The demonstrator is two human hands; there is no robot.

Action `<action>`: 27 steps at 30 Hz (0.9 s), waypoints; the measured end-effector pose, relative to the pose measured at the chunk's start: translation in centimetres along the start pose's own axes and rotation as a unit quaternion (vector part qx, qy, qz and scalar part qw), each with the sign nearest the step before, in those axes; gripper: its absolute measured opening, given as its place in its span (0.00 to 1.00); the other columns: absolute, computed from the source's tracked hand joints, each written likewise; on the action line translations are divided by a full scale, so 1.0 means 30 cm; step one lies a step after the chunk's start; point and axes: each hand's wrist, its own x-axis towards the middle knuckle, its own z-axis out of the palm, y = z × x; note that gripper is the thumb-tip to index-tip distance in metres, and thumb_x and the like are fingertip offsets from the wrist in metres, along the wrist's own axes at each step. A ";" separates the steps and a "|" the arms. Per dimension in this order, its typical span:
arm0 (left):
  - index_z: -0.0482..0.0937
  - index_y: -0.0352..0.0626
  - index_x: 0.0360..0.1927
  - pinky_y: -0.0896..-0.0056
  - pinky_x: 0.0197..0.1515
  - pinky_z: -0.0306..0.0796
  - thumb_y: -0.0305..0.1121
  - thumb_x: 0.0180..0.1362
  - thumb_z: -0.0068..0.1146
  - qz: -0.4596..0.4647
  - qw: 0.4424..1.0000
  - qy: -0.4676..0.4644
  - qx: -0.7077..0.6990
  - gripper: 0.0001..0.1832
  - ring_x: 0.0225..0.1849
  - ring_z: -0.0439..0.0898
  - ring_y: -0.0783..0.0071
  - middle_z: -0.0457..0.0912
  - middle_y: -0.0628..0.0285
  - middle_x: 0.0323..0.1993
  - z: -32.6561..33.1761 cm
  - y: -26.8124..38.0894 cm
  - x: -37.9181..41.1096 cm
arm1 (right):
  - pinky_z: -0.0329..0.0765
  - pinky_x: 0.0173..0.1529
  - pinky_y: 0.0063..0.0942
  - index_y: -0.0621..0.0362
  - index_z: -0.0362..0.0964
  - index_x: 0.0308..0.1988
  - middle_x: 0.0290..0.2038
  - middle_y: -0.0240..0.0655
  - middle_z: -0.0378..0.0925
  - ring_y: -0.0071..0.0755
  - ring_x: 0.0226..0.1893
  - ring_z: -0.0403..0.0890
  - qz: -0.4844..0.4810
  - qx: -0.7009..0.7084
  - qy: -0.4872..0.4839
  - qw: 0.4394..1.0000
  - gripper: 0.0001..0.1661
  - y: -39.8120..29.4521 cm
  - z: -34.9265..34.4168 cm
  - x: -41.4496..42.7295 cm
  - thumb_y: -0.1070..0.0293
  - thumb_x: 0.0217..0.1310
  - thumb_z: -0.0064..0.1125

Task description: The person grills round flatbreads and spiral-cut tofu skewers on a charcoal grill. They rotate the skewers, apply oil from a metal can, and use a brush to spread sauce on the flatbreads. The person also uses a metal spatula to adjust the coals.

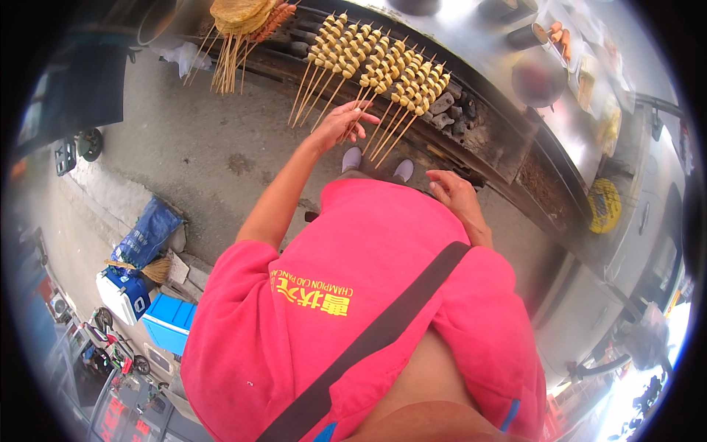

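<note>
Spiral-cut pale yellow food on wooden skewers lies in a slanting row across a long charcoal grill, the bare stick ends pointing towards me. My left hand has its fingers around several stick ends in the middle of the row. To the right, my right hand hangs at my waist below the grill's near edge, loosely bent, with nothing visible in it. At the grill's left end are a stack of flat round breads on sticks and reddish skewers.
Dark charcoal lumps show right of the skewers. Beyond the grill, a metal counter carries a round container, dark cans and sausages. A yellow bundle hangs at the right. Blue boxes and a broom are behind left.
</note>
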 end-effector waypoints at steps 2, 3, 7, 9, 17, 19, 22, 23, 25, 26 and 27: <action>0.58 0.38 0.63 0.71 0.36 0.75 0.38 0.65 0.39 -0.016 0.997 0.050 0.058 0.25 0.37 0.80 0.71 0.78 0.53 0.47 0.013 0.001 -0.010 | 0.74 0.44 0.33 0.56 0.73 0.44 0.40 0.38 0.77 0.41 0.39 0.78 0.001 0.005 -0.006 1.000 0.15 -0.005 -0.002 0.011 0.66 0.56 0.54; 0.58 0.38 0.62 0.68 0.41 0.73 0.37 0.64 0.40 0.047 0.969 0.118 0.211 0.25 0.41 0.78 0.68 0.77 0.52 0.48 0.032 0.002 -0.019 | 0.74 0.44 0.33 0.56 0.74 0.44 0.40 0.38 0.77 0.41 0.39 0.78 0.003 0.010 -0.010 1.000 0.15 -0.004 0.000 0.014 0.66 0.56 0.54; 0.58 0.38 0.62 0.60 0.61 0.59 0.33 0.55 0.52 0.308 0.688 0.285 0.592 0.31 0.62 0.63 0.55 0.64 0.49 0.60 0.113 0.088 -0.103 | 0.74 0.45 0.32 0.56 0.74 0.44 0.41 0.39 0.77 0.42 0.41 0.78 0.009 0.015 -0.013 1.000 0.15 -0.015 -0.008 0.021 0.66 0.56 0.54; 0.54 0.39 0.64 0.59 0.61 0.58 0.34 0.51 0.57 0.306 0.568 0.358 0.675 0.37 0.62 0.61 0.52 0.59 0.50 0.63 0.084 0.107 -0.121 | 0.74 0.45 0.32 0.56 0.74 0.44 0.41 0.39 0.77 0.42 0.41 0.78 0.017 0.016 -0.017 1.000 0.15 -0.017 -0.008 0.029 0.66 0.56 0.54; 0.50 0.35 0.65 0.55 0.47 0.71 0.29 0.47 0.56 0.141 0.599 0.385 0.688 0.41 0.49 0.72 0.49 0.60 0.49 0.60 -0.094 0.046 -0.085 | 0.73 0.46 0.34 0.56 0.73 0.46 0.43 0.40 0.77 0.44 0.41 0.78 0.008 0.016 -0.052 0.999 0.16 -0.052 -0.007 0.054 0.65 0.57 0.53; 0.50 0.35 0.65 0.54 0.41 0.73 0.26 0.51 0.50 0.022 0.637 0.362 0.680 0.37 0.41 0.77 0.47 0.64 0.48 0.55 -0.087 0.083 -0.077 | 0.73 0.46 0.34 0.56 0.72 0.46 0.43 0.41 0.77 0.44 0.42 0.78 0.015 0.022 -0.062 0.998 0.16 -0.060 0.003 0.058 0.65 0.58 0.53; 0.52 0.38 0.64 0.55 0.33 0.74 0.22 0.53 0.42 0.144 0.604 0.346 0.703 0.32 0.31 0.79 0.49 0.73 0.51 0.41 -0.176 0.092 -0.087 | 0.72 0.46 0.35 0.56 0.72 0.46 0.43 0.41 0.77 0.44 0.43 0.77 0.005 0.011 -0.063 0.998 0.16 -0.081 0.006 0.062 0.65 0.58 0.52; 0.53 0.38 0.64 0.56 0.32 0.74 0.22 0.53 0.42 0.182 0.601 0.334 0.703 0.32 0.31 0.79 0.51 0.74 0.51 0.39 -0.204 0.102 -0.098 | 0.72 0.46 0.35 0.56 0.72 0.46 0.43 0.41 0.76 0.45 0.43 0.77 0.003 0.009 -0.064 0.998 0.16 -0.087 0.009 0.063 0.65 0.58 0.52; 0.57 0.39 0.63 0.65 0.24 0.70 0.21 0.53 0.41 0.261 0.715 0.261 0.594 0.30 0.24 0.76 0.64 0.74 0.55 0.35 -0.252 0.112 -0.119 | 0.73 0.45 0.33 0.58 0.72 0.46 0.42 0.40 0.77 0.40 0.40 0.77 0.005 -0.003 -0.063 0.998 0.16 -0.098 0.019 0.061 0.66 0.58 0.53; 0.59 0.40 0.62 0.69 0.20 0.68 0.21 0.54 0.41 0.296 0.763 0.219 0.531 0.29 0.20 0.74 0.70 0.75 0.57 0.33 -0.272 0.115 -0.121 | 0.73 0.45 0.32 0.58 0.72 0.47 0.41 0.40 0.77 0.37 0.39 0.77 0.007 -0.009 -0.062 0.998 0.16 -0.104 0.025 0.062 0.66 0.58 0.53; 0.60 0.40 0.62 0.73 0.18 0.64 0.21 0.54 0.40 0.214 0.878 0.170 0.393 0.28 0.18 0.70 0.75 0.75 0.60 0.33 -0.252 0.140 -0.127 | 0.73 0.46 0.33 0.58 0.72 0.46 0.42 0.40 0.76 0.40 0.41 0.77 0.009 -0.008 -0.063 0.998 0.16 -0.105 0.032 0.059 0.66 0.58 0.53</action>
